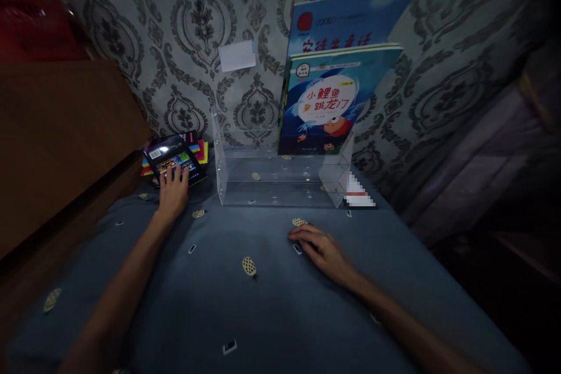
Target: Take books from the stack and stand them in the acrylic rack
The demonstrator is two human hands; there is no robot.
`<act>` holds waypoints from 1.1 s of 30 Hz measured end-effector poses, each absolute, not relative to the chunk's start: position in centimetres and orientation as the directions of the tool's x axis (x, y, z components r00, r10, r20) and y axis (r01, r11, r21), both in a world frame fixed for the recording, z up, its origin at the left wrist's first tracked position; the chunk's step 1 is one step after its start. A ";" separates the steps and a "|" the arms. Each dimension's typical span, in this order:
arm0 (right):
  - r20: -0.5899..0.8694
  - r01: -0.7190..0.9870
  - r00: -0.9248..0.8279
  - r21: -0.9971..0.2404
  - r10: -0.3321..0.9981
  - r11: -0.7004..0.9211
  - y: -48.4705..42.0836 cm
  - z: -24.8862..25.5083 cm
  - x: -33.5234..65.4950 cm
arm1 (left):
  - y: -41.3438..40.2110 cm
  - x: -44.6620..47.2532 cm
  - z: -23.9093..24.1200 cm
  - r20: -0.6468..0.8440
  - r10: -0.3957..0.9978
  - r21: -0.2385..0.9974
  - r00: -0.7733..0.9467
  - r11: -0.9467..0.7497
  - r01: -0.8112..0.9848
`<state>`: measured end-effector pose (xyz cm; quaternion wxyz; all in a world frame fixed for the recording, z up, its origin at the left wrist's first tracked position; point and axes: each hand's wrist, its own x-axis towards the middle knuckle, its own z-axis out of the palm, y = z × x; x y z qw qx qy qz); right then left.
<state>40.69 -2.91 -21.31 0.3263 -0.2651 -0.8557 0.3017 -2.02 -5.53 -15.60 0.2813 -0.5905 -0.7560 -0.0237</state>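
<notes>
My left hand reaches to a stack at the left, its spread fingertips lying on the lower edge of a dark-covered book with a barcode and small colour pictures. Other colourful books show beneath it. My right hand rests on the blue patterned cloth, fingers stretched out, holding nothing. In front of me stands a clear acrylic rack. Upright at its right side are a fish-covered picture book and a taller blue book behind it.
A brown wooden piece of furniture borders the left, with a red bag-like item on top. The patterned wall carries a white card. A blurred white item lies right of the rack. Pale fabric hangs at the right.
</notes>
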 end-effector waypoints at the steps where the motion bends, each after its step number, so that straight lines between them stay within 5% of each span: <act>1: 0.396 0.259 -0.646 -0.690 0.652 0.676 -2.9 -21.3 40.7 | -5.9 -2.0 -16.0 0.447 0.883 -0.294 -0.144 0.297 0.908; 20: 0.403 0.265 -0.651 -0.674 0.643 0.690 -2.9 -21.6 40.6 | -12.5 -1.1 -19.8 0.323 0.946 -0.218 -0.027 0.102 0.971; 26: 0.409 0.266 -0.659 -0.659 0.632 0.703 -2.8 -21.7 40.7 | -15.6 0.4 -20.2 0.214 0.976 -0.043 0.032 -0.023 0.999; 33: 0.448 0.256 -0.655 -0.626 0.609 0.736 -2.6 -22.1 40.8 | -19.8 1.1 -17.5 -0.096 0.972 0.129 0.213 -0.200 0.971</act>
